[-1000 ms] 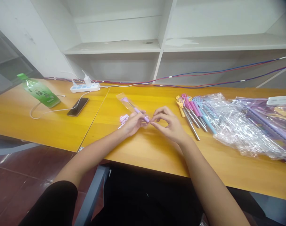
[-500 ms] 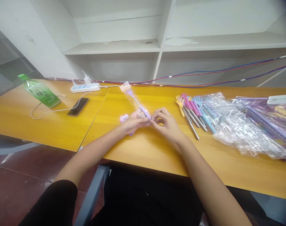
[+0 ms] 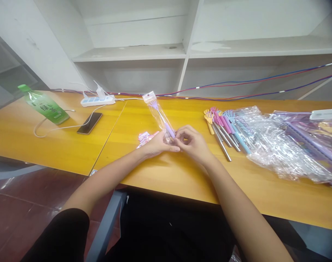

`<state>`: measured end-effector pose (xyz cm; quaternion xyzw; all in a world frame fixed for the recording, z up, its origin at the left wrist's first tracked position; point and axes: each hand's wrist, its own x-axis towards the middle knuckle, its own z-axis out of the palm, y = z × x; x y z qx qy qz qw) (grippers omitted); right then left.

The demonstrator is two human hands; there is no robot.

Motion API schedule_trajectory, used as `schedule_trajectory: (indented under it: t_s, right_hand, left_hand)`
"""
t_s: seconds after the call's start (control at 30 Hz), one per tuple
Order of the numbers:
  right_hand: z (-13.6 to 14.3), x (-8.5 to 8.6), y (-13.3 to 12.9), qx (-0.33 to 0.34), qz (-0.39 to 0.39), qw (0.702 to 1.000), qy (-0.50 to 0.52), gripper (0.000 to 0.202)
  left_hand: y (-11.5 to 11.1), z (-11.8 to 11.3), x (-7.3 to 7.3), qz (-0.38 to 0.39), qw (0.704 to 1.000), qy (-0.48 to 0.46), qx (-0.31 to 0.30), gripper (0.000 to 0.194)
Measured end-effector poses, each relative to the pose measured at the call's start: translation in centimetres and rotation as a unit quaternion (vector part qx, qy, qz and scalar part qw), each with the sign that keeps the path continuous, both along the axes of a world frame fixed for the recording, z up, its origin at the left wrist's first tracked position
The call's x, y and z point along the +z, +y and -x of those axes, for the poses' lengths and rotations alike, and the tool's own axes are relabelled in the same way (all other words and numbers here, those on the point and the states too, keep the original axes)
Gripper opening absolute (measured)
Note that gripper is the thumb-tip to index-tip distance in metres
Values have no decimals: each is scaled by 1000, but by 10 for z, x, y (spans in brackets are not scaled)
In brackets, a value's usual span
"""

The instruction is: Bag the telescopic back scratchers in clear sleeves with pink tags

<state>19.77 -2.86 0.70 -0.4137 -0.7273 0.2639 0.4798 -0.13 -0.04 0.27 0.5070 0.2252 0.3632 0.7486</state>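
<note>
Purple back scratcher (image 3: 160,117) between hands (image 3: 174,142)

On my desk (image 3: 59,145): green tea bottle (image 3: 42,104) lying far left, phone (image 3: 90,123) cabled beside it, white power strip (image 3: 97,100) behind. Empty plastic sleeves (image 3: 275,145) heaped right.

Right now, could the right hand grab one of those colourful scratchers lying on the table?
Probably yes: the loose scratchers lie just beside the right hand with bare table between, though it's busy holding the bagged scratcher.
</note>
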Motion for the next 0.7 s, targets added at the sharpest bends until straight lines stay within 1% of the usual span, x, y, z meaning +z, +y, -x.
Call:
schedule_trajectory:
  t_s: [0.1, 0.17, 0.23, 0.33, 0.47, 0.6, 0.7]
  right_hand:
    - [1, -1, 0, -11, 7, 1000, 11, 16]
    - [3, -1, 0, -12, 16, 1000, 21, 17]
    - [4, 0, -1, -8, 29, 999, 36, 20]
    - [5, 0, -2, 0, 47, 997, 57, 23]
    - [5, -2, -1, -3, 43, 997, 58, 21]
    - [6, -4, 1, -26, 3, 999, 28, 15]
    - [6, -5, 1, -52, -23, 998, 5, 9]
  left_hand:
    - [-1, -2, -2, -13, 1000, -1, 4, 78]
    - [0, -2, -5, -20, 1000, -2, 7, 82]
    - [3, -2, -9, -28, 999, 7, 24, 79]
    - [8, -2, -14, -46, 998, 22, 45, 68]
    - [12, 0, -17, -63, 997, 17, 35, 61]
    - [11, 0, -16, -66, 997, 30, 16, 68]
    - [10, -1, -15, -56, 998, 31, 22, 69]
